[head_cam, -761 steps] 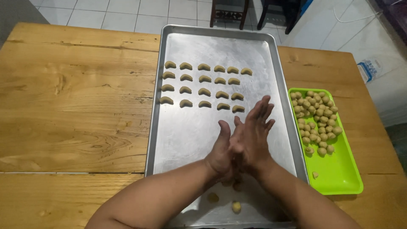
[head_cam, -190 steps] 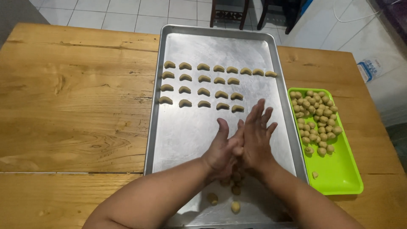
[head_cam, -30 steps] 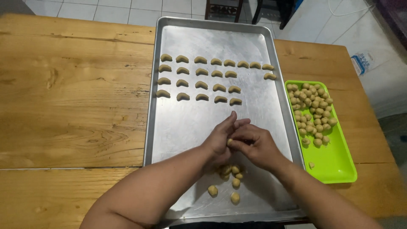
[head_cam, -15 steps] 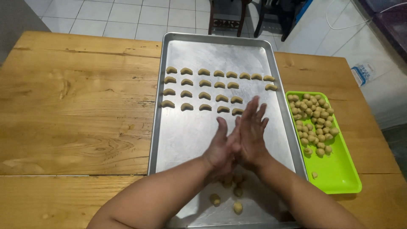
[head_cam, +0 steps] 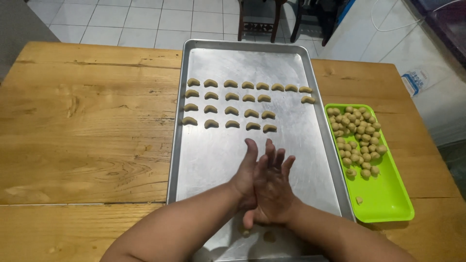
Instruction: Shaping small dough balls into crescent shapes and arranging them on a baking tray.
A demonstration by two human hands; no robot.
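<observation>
My left hand (head_cam: pixel 247 167) and my right hand (head_cam: pixel 275 191) are pressed palm to palm, fingers straight, above the near part of a large metal baking tray (head_cam: pixel 213 160). A dough piece sits between the palms, almost wholly hidden. Below my wrists a few small dough balls (head_cam: pixel 268 237) lie on the tray. Several crescent-shaped dough pieces (head_cam: pixel 232 110) lie in rows at the tray's far half. A green tray (head_cam: pixel 388 199) to the right holds several dough balls (head_cam: pixel 357 136).
The trays rest on a wooden table (head_cam: pixel 87 131). Beyond the table's far edge are a tiled floor (head_cam: pixel 145 19) and dark chair legs (head_cam: pixel 276 19). A white packet (head_cam: pixel 412 80) lies on the floor at the right.
A second ago my fingers were down at the loose dough balls. Since then my hands have come together flat, and the palms have slid against each other.
</observation>
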